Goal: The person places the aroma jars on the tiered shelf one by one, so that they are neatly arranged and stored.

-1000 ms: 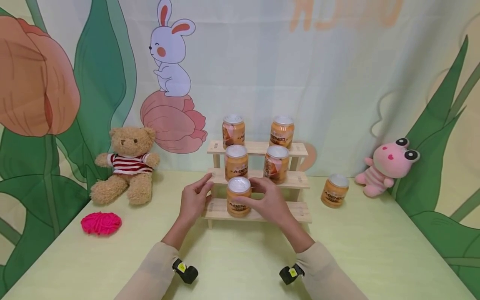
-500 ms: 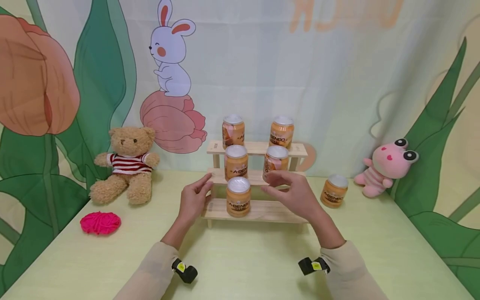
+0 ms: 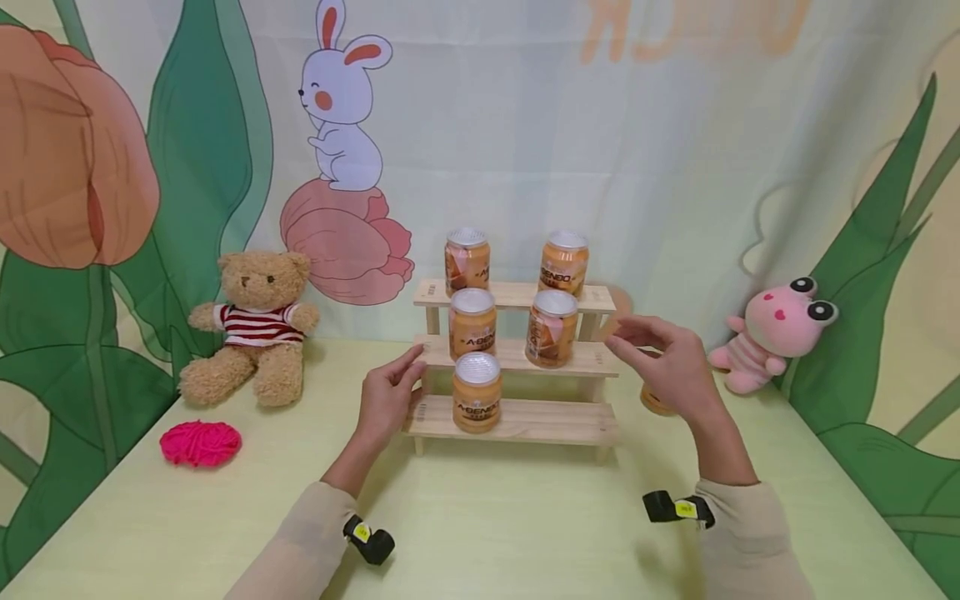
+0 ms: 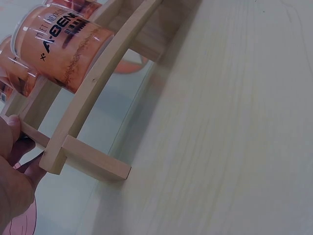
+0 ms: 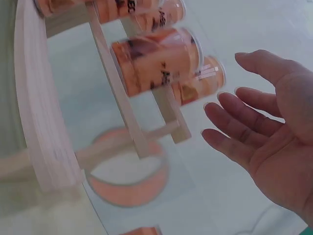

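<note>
Jar [image 3: 657,400] of orange stuff with a silver lid stands on the counter [image 3: 510,517] to the right of the wooden step shelf [image 3: 517,421], mostly hidden in the head view behind the right hand [image 3: 667,362]. Right hand hovers above and in front of this jar, palm turned toward the shelf, fingers [image 5: 244,120] straight and slightly spread, holding nothing; the right wrist view shows the bare palm with no contact. Whether any fingertip touches the jar cannot be told.

Left hand [image 3: 386,400] rests at the left end of the shelf. Its fingers are loosely bent, tips against the end of the middle step and the upright post; the left wrist view shows fingertips [image 4: 17,142] touching a wooden crosspiece. It grips no jar.

Shelf has three steps and stands at the counter's middle, against the printed backdrop. Five jars are on it:
- lowest step: one jar [image 3: 477,392], left of middle, label facing forward;
- middle step: two jars, left [image 3: 472,323] and right [image 3: 552,327];
- top step: two jars, left [image 3: 467,262] and right [image 3: 563,262].
All stand upright, lids up.

Surroundings: teddy bear [image 3: 251,329] in a striped shirt sits at the far left of the counter; pink ball of yarn [image 3: 200,443] lies in front of it. Pink frog plush [image 3: 772,333] leans at the far right. Both forearms wear beige sleeves, each with a small black camera at the wrist.
</note>
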### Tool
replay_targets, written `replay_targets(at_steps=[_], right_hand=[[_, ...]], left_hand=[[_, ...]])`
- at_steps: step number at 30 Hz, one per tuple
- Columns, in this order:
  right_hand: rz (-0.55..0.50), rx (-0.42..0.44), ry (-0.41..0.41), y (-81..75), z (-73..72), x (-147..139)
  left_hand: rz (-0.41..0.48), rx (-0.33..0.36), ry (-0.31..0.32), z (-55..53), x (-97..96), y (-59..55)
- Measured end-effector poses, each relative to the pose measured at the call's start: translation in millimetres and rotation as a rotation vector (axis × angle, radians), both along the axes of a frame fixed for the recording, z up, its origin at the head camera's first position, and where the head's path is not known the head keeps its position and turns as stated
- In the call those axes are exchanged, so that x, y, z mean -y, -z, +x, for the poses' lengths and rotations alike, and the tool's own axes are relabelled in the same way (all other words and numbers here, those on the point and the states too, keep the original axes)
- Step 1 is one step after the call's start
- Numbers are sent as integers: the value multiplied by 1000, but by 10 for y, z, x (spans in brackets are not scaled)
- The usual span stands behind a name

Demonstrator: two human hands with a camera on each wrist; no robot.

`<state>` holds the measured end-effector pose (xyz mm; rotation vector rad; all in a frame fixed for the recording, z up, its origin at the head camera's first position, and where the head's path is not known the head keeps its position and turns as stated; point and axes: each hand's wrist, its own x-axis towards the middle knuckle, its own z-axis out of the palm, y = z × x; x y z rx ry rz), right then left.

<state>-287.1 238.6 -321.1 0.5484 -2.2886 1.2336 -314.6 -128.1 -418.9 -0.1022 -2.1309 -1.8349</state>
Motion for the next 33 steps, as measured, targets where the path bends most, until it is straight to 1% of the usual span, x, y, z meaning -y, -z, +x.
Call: replay_targets(at_steps=[3, 8, 14, 19, 25, 29, 33], right_hand=[[6, 20, 51, 36, -41, -134], [15, 73, 132, 139, -120, -320], [19, 99, 156, 244, -200, -447], [41, 107, 204, 302, -232, -528], [2, 154, 249, 370, -275, -615], [-20, 191, 269, 509, -350, -681], [-35, 233, 306, 654, -399, -720]], left_hand=[[5, -7, -1, -11, 9, 0], [2, -16, -2, -19, 18, 21], [-14, -18, -1, -25, 23, 23], [-2, -15, 1, -24, 24, 19], [-8, -1, -14, -19, 28, 12], [-2, 0, -12, -25, 24, 12], [2, 1, -10, -35, 18, 19]])
